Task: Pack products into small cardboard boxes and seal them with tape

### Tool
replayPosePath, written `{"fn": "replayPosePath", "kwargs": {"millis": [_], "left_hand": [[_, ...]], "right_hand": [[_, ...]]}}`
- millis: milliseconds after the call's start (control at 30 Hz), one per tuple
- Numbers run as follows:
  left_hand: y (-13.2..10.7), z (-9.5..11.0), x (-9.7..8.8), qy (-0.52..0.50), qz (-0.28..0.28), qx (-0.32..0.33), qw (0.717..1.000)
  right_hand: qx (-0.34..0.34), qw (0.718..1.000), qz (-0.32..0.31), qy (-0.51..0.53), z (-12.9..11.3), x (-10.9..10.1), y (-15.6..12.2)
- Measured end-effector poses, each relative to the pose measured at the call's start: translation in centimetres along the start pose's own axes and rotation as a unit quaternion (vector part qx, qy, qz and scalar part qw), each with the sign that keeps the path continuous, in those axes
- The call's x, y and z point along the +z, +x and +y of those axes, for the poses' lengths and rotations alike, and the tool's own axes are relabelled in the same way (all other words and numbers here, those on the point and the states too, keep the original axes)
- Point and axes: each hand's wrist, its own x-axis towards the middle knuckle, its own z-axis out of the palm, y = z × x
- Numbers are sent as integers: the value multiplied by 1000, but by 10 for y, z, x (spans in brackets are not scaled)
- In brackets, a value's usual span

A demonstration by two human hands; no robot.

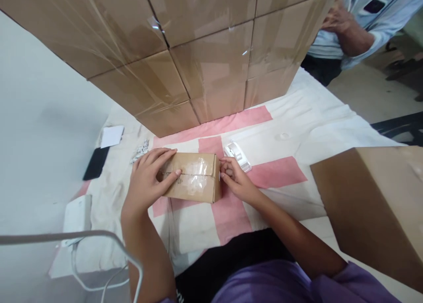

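Observation:
A small brown cardboard box (194,177) with clear tape along its top seam lies on the white and pink checked cloth (291,135) in front of me. My left hand (148,179) rests flat on the box's left end, fingers stretched over the top. My right hand (236,179) presses against the box's right end with curled fingers. A white tape dispenser (237,155) lies just beyond my right hand.
A tall stack of taped cardboard cartons (198,52) rises behind the box. A large brown carton (373,206) stands at the right. A black phone (95,163), a white card (111,136) and small silvery bits (140,149) lie at the left. Another person (353,25) stands at top right.

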Motion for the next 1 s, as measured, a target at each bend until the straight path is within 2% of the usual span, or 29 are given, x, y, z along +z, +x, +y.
{"fn": "replayPosePath", "kwargs": {"millis": [167, 333, 433, 533, 633, 733, 833, 933, 1000], "left_hand": [[0, -1, 1, -6, 8, -1, 1000], [-1, 2, 0, -9, 9, -12, 1000], [-1, 3, 0, -10, 15, -8, 1000], [-1, 1, 2, -6, 25, 2, 1000], [-1, -2, 5, -5, 39, 13, 999], [-1, -4, 8, -9, 43, 11, 999], [-2, -6, 9, -13, 46, 11, 999], [-4, -9, 10, -11, 49, 21, 999], [-5, -11, 10, -10, 49, 28, 998]], "right_hand": [[6, 1000, 26, -4, -3, 4, -6], [59, 996, 67, 24, -4, 15, -30], [62, 995, 77, 29, -4, 18, -41], [52, 996, 71, 25, -8, 19, -47], [56, 997, 55, -26, -14, 15, -59], [49, 989, 70, -118, -24, 6, -84], [30, 971, 85, -220, -35, -7, -122], [20, 944, 124, -304, -50, -19, -166], [0, 911, 166, -377, -68, -32, -195]]}}
